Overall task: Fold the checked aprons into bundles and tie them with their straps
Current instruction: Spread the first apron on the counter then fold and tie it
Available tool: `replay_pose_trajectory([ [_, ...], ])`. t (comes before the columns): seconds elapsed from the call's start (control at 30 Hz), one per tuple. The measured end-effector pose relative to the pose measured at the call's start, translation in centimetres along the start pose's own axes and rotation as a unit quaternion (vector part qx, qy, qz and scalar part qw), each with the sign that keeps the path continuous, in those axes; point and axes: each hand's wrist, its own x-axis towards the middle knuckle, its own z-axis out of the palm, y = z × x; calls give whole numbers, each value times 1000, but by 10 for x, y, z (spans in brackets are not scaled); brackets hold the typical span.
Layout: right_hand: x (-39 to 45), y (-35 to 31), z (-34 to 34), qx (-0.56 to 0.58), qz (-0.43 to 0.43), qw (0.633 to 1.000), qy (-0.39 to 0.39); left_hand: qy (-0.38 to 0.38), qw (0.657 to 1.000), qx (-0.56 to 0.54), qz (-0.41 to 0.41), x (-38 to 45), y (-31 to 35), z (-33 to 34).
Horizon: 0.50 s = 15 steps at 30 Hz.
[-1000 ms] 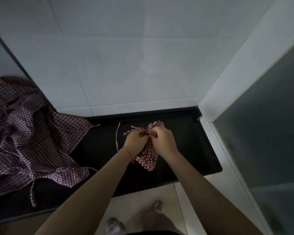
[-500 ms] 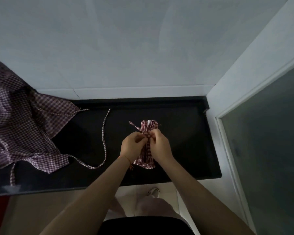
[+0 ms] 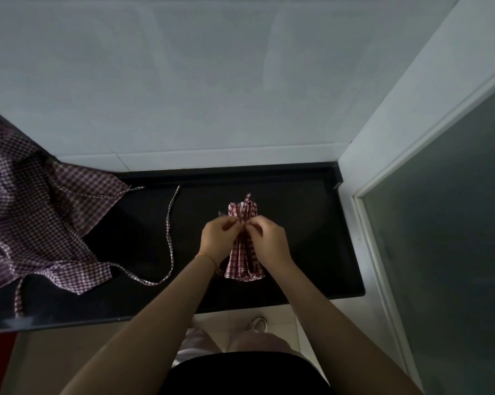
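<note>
A red-and-white checked apron folded into a narrow bundle (image 3: 244,260) lies lengthwise on the black counter (image 3: 306,246). My left hand (image 3: 219,238) and my right hand (image 3: 269,240) meet over its upper half, and the fingertips of each pinch the bundle's thin strap at its middle. A short strap end (image 3: 247,197) sticks up past the bundle's far end. The knot itself is hidden under my fingers.
A heap of unfolded checked aprons (image 3: 38,223) covers the counter's left side, with a long loose strap (image 3: 169,238) trailing toward the middle. A white tiled wall stands behind, and a white-framed glass door (image 3: 440,238) on the right. The counter's front edge is near my legs.
The bundle has come down from tilted in the air to flat on the counter. Both hands stay together at its middle, working the strap. The view has tilted down.
</note>
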Motion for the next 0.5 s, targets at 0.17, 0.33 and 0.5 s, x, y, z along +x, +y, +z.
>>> replay_pose_trajectory([
  [0.17, 4, -3, -12, -43, -40, 998, 29, -11, 1000, -21, 12, 1, 10, 3],
  [0.33, 7, -7, -24, -42, -28, 999, -1, -28, 999, -26, -2, 0, 15, 10],
  [0.5, 12, -9, -34, -76, -63, 995, -15, -60, 998, -16, -4, 1, 18, 16],
])
